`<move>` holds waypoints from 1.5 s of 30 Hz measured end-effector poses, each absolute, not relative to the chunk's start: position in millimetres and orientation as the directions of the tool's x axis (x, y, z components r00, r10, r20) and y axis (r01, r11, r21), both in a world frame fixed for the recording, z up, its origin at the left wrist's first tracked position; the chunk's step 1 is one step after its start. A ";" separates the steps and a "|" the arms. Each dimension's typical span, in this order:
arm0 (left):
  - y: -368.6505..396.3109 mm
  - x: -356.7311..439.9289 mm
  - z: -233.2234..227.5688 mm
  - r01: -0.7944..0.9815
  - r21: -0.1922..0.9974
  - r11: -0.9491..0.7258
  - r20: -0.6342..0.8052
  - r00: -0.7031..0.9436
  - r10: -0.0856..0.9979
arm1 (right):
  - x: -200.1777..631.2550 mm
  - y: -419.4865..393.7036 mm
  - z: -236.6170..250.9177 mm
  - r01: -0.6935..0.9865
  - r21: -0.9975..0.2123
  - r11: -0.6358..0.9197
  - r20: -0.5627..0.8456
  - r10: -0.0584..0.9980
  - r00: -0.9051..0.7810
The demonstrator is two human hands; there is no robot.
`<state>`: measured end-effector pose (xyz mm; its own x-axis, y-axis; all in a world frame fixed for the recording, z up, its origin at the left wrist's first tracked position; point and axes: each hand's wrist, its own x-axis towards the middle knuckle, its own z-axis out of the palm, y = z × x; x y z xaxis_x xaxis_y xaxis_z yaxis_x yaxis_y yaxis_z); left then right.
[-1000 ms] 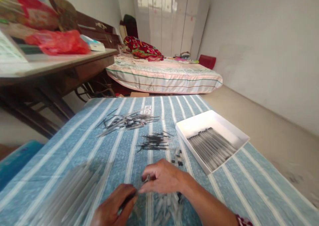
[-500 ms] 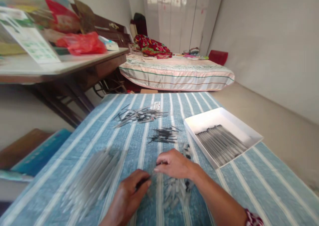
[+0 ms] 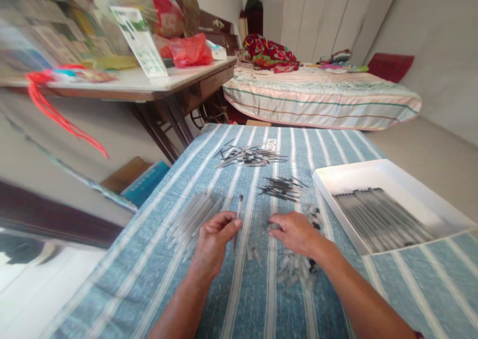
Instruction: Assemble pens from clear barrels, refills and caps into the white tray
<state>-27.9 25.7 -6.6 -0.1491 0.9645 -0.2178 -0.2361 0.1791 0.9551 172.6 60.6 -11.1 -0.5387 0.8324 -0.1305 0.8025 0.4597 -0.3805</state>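
Note:
My left hand (image 3: 213, 242) pinches a slim pen refill (image 3: 239, 207) between thumb and fingertips. The refill stands nearly upright, with a dark top end, a pale middle and a dark lower part. My right hand (image 3: 295, 232) is closed low over the cloth; what its fingertips hold, if anything, is too blurred to make out. A heap of small translucent pen caps (image 3: 297, 272) lies below it, and a few loose pieces (image 3: 254, 253) lie between the hands. Beside my left hand is a bundle of clear pen barrels (image 3: 194, 217).
A white box (image 3: 354, 172) at the right contains a row of pens (image 3: 381, 217). Thin black refills (image 3: 283, 188) lie ahead, with a mixed pile of refills (image 3: 250, 155) farther back. A cluttered desk (image 3: 186, 77) and a bed (image 3: 321, 100) stand beyond the striped cloth (image 3: 250, 304).
My hands have moved apart from close together. The left now raises the refill upright, while the right is off to the right. The whole view has swung left.

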 end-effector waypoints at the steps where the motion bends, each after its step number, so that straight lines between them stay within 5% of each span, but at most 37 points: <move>1: 26.0 -27.7 -7.3 -0.259 0.950 0.175 -0.217 -0.146 0.965 | 170.2 58.8 -10.9 0.809 -0.325 0.489 -0.148 0.819 -0.554; 6: 26.5 -28.7 -9.8 -0.343 0.924 0.169 -0.224 -0.130 0.966 | 166.2 53.6 -12.0 0.783 -0.165 0.600 -0.235 0.747 -0.622; 14: 24.9 -29.2 -10.7 -0.385 0.903 0.188 -0.245 -0.104 0.964 | 168.8 54.8 -13.6 0.780 -0.114 0.615 -0.240 0.745 -0.623; 34: 21.7 -25.3 -11.1 -0.276 0.960 0.052 -0.088 -0.121 0.989 | 156.8 42.3 -7.2 0.731 -0.402 0.551 -0.216 0.719 -0.661; 45: 20.6 -24.7 -11.1 -0.249 0.967 0.057 -0.082 -0.093 0.992 | 157.2 42.3 -9.1 0.646 -0.587 0.487 -0.082 0.759 -0.646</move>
<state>-24.7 20.6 -11.1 -0.0932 0.9922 -0.0822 -0.2490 0.0567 0.9668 157.2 42.3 -9.1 -0.6464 0.7586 -0.0819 0.6461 0.4872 -0.5875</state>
